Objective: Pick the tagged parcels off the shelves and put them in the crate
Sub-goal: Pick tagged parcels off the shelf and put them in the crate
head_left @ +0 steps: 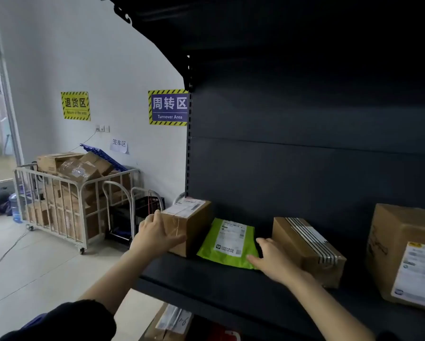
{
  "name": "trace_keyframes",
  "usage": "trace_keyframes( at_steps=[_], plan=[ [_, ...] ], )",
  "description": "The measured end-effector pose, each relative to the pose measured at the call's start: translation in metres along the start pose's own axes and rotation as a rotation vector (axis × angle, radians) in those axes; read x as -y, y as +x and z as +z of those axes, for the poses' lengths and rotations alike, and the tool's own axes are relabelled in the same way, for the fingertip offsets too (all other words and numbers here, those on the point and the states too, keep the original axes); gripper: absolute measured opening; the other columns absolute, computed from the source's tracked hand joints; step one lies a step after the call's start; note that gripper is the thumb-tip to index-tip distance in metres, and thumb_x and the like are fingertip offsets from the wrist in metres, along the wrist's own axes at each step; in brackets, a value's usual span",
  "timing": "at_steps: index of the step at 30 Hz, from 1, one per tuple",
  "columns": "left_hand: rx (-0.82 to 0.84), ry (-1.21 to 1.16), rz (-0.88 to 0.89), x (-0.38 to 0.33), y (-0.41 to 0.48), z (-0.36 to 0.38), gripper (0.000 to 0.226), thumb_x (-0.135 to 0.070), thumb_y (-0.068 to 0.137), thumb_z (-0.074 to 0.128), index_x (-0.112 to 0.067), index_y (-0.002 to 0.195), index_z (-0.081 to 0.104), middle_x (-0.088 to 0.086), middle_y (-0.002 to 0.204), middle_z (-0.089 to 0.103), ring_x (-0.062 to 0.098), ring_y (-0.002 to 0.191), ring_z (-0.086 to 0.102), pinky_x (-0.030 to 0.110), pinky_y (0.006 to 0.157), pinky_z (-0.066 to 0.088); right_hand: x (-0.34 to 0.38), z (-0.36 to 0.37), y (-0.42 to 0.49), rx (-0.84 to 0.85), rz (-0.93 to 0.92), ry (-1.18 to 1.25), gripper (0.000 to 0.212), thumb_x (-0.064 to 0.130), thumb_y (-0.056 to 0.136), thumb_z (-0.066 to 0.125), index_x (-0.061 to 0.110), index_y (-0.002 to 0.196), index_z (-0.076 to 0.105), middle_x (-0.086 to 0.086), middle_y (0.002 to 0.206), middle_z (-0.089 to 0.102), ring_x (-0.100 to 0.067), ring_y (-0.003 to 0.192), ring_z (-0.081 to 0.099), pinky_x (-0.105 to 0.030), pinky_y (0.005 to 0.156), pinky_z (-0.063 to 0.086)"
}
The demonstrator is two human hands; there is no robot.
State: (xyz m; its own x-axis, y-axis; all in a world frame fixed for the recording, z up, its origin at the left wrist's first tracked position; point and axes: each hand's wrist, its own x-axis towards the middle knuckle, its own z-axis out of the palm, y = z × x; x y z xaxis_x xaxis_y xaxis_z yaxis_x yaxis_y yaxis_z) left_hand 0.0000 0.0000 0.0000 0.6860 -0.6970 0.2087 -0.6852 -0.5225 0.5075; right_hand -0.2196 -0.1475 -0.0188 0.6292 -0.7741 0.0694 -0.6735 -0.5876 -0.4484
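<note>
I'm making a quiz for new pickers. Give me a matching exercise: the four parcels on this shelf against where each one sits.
Parcels
1. small brown box
2. green mailer
3. striped-tape box
4. large labelled box

Places
A. far right
B. lying flat between two boxes
C. far left, with the left hand on it
D. second from the right

Pairs: 1-C, 2-B, 3-D, 4-A

"Turnover Area" on blue wall sign point(168, 107)
</note>
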Motion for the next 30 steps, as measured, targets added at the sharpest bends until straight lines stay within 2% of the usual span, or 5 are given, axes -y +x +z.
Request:
trace_keyframes(
  at_steps=[10,14,20,24,30],
  plan=[
    [0.082,-0.127,-0.089,0.004,0.065,0.011,0.136,-0.072,0.059,0.069,-0.003,0.149,-0.007,0.020,0.151,0.027,0.035,0.139,0.026,0.044,0.113,0.029,-0.004,0.028,0.067,-0.064,0.252,0.112,0.039,0.043,0.092,0.050,0.021,0.061,0.042,0.007,0.066,0.050,-0.008,0.057,0.049,-0.022,0.049,0.036],
    [0.092,-0.205,-0.089,0.005,0.078,0.017,0.136,-0.071,0.052,0.073,0.000,0.146,0.006,0.019,0.144,0.039,0.032,0.130,0.041,0.042,0.105,0.040,0.001,0.041,0.074,-0.093,0.334,0.135,0.044,0.051,0.092,0.045,0.021,0.060,0.044,0.006,0.067,0.054,-0.015,0.064,0.054,-0.025,0.046,0.034],
    [0.110,-0.206,-0.027,-0.009,0.070,0.009,0.045,-0.041,0.073,0.075,-0.020,0.100,0.047,0.004,0.099,0.048,0.019,0.093,0.050,0.023,0.071,0.039,0.006,0.047,0.078,-0.148,0.378,0.189,0.023,0.020,0.094,0.046,0.004,0.102,0.060,-0.010,0.109,0.064,-0.025,0.100,0.062,-0.024,0.068,0.037],
    [-0.018,-0.266,-0.051,0.003,0.056,0.018,0.079,-0.045,0.060,0.081,-0.002,0.116,0.046,0.009,0.112,0.051,0.022,0.099,0.052,0.028,0.074,0.044,0.002,0.044,0.072,-0.271,0.310,0.320,0.024,0.004,0.091,0.043,0.015,0.070,0.046,-0.005,0.084,0.057,-0.021,0.079,0.053,-0.026,0.063,0.037],
    [-0.204,-0.387,0.031,0.010,0.027,0.037,0.099,-0.034,0.057,0.085,-0.001,0.135,0.034,0.012,0.130,0.043,0.028,0.124,0.041,0.036,0.105,0.036,0.007,0.018,0.049,-0.548,0.141,0.370,0.015,0.002,0.091,0.044,0.009,0.077,0.049,-0.003,0.070,0.048,-0.013,0.061,0.042,-0.015,0.049,0.032]
  ],
)
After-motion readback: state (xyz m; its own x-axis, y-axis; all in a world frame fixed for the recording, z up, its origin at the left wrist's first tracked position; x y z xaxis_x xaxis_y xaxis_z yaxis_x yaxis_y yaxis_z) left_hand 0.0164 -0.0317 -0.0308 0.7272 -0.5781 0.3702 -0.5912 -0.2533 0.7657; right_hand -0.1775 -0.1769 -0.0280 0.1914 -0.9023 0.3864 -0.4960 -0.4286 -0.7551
